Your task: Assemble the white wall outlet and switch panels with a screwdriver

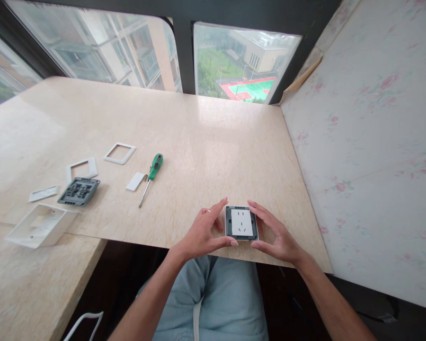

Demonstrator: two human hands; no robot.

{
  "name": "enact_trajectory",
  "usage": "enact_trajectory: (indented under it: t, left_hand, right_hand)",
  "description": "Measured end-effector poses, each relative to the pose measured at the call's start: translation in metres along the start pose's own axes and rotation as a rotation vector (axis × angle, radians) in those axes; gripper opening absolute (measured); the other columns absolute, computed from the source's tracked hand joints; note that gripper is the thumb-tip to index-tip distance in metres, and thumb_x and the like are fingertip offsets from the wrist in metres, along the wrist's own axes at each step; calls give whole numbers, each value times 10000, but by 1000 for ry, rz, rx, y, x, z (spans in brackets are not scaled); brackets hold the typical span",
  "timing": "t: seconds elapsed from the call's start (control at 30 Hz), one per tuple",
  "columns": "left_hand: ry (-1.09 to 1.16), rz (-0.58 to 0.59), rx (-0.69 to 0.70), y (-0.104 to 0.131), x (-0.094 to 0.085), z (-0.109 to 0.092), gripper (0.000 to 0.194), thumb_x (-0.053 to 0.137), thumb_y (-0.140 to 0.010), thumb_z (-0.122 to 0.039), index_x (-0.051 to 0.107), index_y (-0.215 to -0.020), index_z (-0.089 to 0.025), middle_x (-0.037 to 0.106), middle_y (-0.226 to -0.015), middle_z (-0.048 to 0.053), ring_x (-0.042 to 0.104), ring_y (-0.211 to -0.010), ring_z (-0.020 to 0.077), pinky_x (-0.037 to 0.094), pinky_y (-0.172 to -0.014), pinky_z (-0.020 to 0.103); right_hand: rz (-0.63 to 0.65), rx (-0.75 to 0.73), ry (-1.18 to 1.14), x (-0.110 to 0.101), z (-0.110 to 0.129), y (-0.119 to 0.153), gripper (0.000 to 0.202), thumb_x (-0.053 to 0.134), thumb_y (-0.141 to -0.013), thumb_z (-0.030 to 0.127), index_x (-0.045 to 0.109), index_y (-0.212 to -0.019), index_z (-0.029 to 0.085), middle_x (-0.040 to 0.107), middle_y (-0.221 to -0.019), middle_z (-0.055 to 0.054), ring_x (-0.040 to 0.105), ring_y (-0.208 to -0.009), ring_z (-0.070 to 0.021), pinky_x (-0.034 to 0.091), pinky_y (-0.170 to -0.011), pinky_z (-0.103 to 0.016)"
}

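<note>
A wall socket with a white centre plate and a dark grey frame sits near the front edge of the stone counter, slots facing up. It seems to rest in a white box whose rim just shows. My left hand grips its left side, the thumb at the near corner and the index finger at the far one. From the opposite side my right hand holds it the same way, thumb near and fingers far. A ring is on a finger of my left hand.
Left of centre lie a green-handled screwdriver, a small white plate and screws. Farther left are two white frames, a grey switch module, a white strip and a white open box. A papered wall borders the right.
</note>
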State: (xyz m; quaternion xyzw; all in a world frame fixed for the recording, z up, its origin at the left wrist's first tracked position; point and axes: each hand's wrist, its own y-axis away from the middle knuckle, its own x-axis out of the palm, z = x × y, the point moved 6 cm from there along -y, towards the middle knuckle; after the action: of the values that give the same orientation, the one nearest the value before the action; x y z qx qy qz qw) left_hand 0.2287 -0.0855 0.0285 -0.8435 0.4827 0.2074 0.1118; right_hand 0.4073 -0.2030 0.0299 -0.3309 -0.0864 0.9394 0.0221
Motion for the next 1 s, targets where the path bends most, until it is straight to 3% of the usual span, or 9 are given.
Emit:
enact_trajectory:
  t: [0.2, 0.3, 0.83, 1.0]
  left_hand:
    - [-10, -1, 22, -1, 2, 2, 718, 620, -914, -608, 396, -1523, -299, 489, -1544, 143, 698, -813, 173, 415, -1045, 472]
    - [-32, -12, 23, -2, 3, 4, 587, 548, -977, -545, 442, -1493, -287, 459, -1570, 144, 712, -861, 185, 410, -1049, 477]
    - [-19, -30, 30, -1, 4, 7, 626, 643, -929, -534, 458, -1469, -278, 511, -1526, 148, 697, -808, 159, 421, -1039, 474]
    - [-20, -48, 18, -1, 3, 8, 681, 669, -904, -551, 438, -1476, -262, 598, -1436, 131, 683, -812, 170, 445, -1008, 456]
  right_hand:
    - [-4, -4, 1, 1, 1, 0, 770, 728, -884, 402, 363, -1556, 313, 369, -1634, -123, 365, -1498, -319, 365, -1195, -559]
    - [-6, -9, 2, 0, 2, 0, 751, 725, -888, 381, 374, -1549, 311, 374, -1631, -124, 375, -1494, -316, 371, -1193, -550]
    - [-1, -13, 2, 1, 0, 1, 738, 716, -898, 358, 373, -1550, 301, 376, -1629, -130, 367, -1498, -318, 375, -1191, -550]
    - [-1, -16, 1, 1, 0, 1, 748, 717, -899, 345, 361, -1556, 310, 372, -1633, -120, 362, -1501, -308, 377, -1193, -540]
